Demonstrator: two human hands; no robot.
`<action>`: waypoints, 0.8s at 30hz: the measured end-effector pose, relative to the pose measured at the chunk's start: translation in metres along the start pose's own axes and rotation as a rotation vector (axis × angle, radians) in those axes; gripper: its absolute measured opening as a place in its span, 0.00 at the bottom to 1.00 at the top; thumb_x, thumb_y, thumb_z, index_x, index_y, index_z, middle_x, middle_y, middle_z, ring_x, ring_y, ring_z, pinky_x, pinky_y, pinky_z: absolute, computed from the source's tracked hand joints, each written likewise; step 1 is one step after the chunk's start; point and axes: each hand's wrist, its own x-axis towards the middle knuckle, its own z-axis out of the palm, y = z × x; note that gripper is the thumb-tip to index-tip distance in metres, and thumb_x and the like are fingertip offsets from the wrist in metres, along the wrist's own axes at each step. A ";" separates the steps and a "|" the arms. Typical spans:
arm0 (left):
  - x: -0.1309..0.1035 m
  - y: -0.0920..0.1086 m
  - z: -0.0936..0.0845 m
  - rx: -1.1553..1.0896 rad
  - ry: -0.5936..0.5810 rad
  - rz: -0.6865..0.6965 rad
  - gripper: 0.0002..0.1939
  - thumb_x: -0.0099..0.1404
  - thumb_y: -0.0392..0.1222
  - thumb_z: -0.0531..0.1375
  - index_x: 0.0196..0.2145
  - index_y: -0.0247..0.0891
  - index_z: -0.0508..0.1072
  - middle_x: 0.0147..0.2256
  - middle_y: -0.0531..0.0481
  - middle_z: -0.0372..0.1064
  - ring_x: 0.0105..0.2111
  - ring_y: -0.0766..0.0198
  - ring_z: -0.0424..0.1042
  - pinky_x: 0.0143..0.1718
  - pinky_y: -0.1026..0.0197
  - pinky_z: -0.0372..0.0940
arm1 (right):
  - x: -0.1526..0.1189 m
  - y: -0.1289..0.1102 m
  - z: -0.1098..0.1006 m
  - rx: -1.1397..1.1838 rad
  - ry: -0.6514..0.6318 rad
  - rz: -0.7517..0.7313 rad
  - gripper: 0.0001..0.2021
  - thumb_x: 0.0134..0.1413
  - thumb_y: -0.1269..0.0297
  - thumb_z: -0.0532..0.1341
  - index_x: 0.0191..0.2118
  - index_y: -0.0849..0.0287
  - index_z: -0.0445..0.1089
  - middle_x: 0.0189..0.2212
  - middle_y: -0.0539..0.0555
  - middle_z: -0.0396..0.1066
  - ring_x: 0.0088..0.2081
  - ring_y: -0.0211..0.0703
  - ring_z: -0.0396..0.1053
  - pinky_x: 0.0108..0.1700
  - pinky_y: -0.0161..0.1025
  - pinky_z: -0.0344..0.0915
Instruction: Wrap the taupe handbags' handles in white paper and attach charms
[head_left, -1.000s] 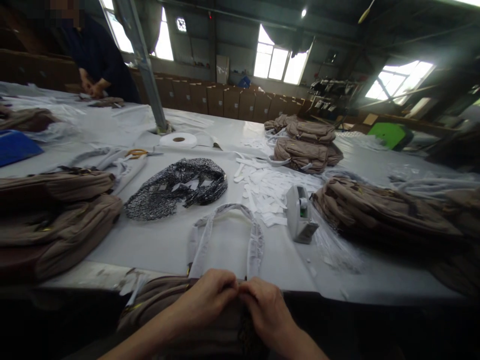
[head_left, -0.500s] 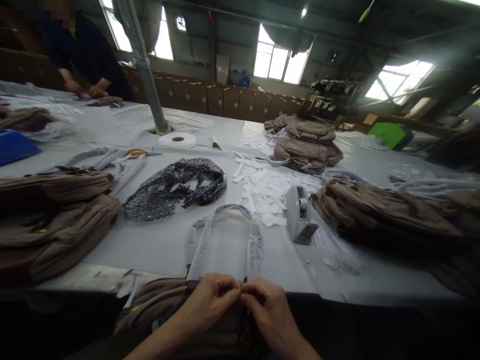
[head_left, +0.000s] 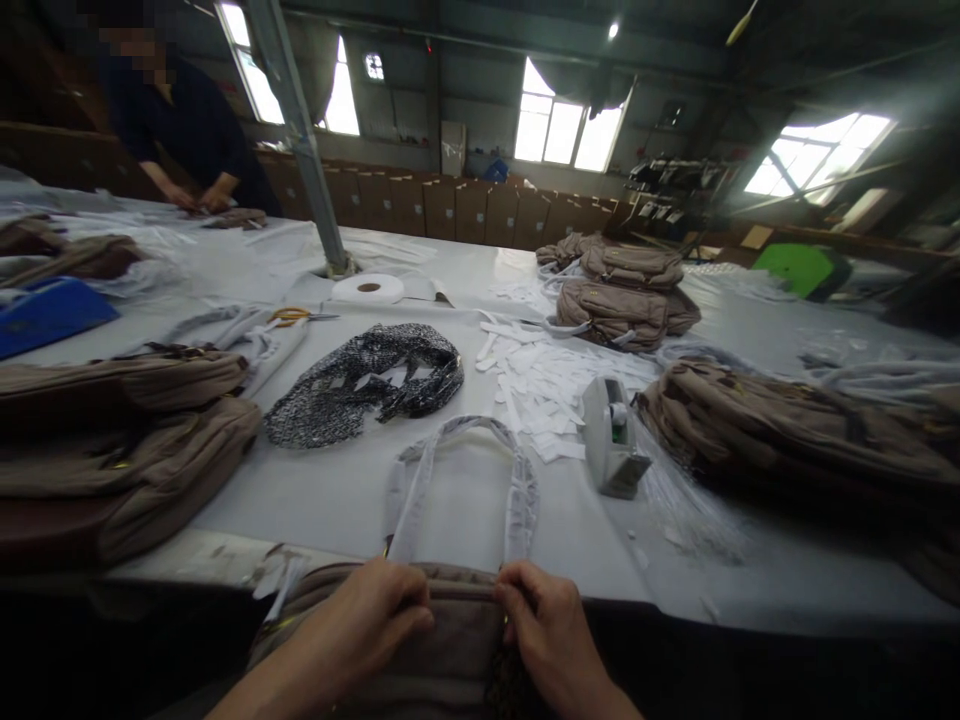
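Observation:
A brown fabric handbag [head_left: 457, 645] is at the table's near edge, in front of me. Its handles [head_left: 521, 495], wrapped in whitish covering, stand up and reach over the tabletop. My left hand [head_left: 390, 610] is closed at the left of the bag's top, fingers curled on the fabric by the handle's base. Thumb and fingers of my right hand [head_left: 544, 625] pinch the top edge at the right, below the other handle end. What lies inside each grip is largely hidden. Between the hands the bag's upper seam shows.
Brown bags [head_left: 180, 450] lie at left, more bags [head_left: 765, 430] at right, and a stack [head_left: 615, 305] farther back. Black netting [head_left: 360, 390], white strips [head_left: 536, 375], a tape dispenser [head_left: 611, 440], scissors [head_left: 292, 316] and a white roll [head_left: 367, 288] lie between. A co-worker [head_left: 187, 140] stands beyond a post [head_left: 307, 150].
My hands, close together at the middle of the bag's top before, have moved apart, left hand leftward and right hand slightly rightward. The view has shifted a little.

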 end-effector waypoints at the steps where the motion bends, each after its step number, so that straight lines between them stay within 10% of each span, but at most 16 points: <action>1: -0.001 -0.001 0.000 0.011 0.025 -0.017 0.08 0.54 0.39 0.55 0.22 0.37 0.72 0.19 0.57 0.64 0.23 0.66 0.63 0.23 0.67 0.49 | 0.000 0.001 0.001 0.015 -0.006 0.011 0.10 0.57 0.63 0.54 0.28 0.57 0.69 0.17 0.48 0.67 0.21 0.39 0.66 0.26 0.32 0.59; 11: 0.001 -0.022 0.011 -0.801 -0.131 -0.041 0.13 0.58 0.48 0.58 0.32 0.33 0.71 0.25 0.53 0.67 0.23 0.68 0.66 0.24 0.67 0.62 | 0.000 0.000 0.001 0.130 -0.032 0.044 0.09 0.56 0.63 0.55 0.29 0.58 0.71 0.21 0.51 0.72 0.24 0.41 0.70 0.28 0.33 0.63; 18: 0.017 -0.009 0.034 -1.113 0.022 0.054 0.13 0.55 0.46 0.65 0.28 0.32 0.73 0.27 0.54 0.67 0.21 0.76 0.58 0.24 0.71 0.54 | -0.002 0.001 -0.003 0.155 0.000 0.041 0.09 0.56 0.64 0.57 0.29 0.58 0.71 0.20 0.48 0.69 0.24 0.39 0.67 0.28 0.32 0.60; 24: 0.035 0.010 0.055 -1.471 -0.076 0.056 0.14 0.54 0.47 0.66 0.26 0.34 0.68 0.26 0.51 0.71 0.16 0.78 0.58 0.17 0.72 0.51 | -0.001 0.006 0.001 0.275 0.032 0.103 0.08 0.54 0.63 0.58 0.28 0.60 0.69 0.19 0.47 0.65 0.22 0.36 0.63 0.24 0.30 0.57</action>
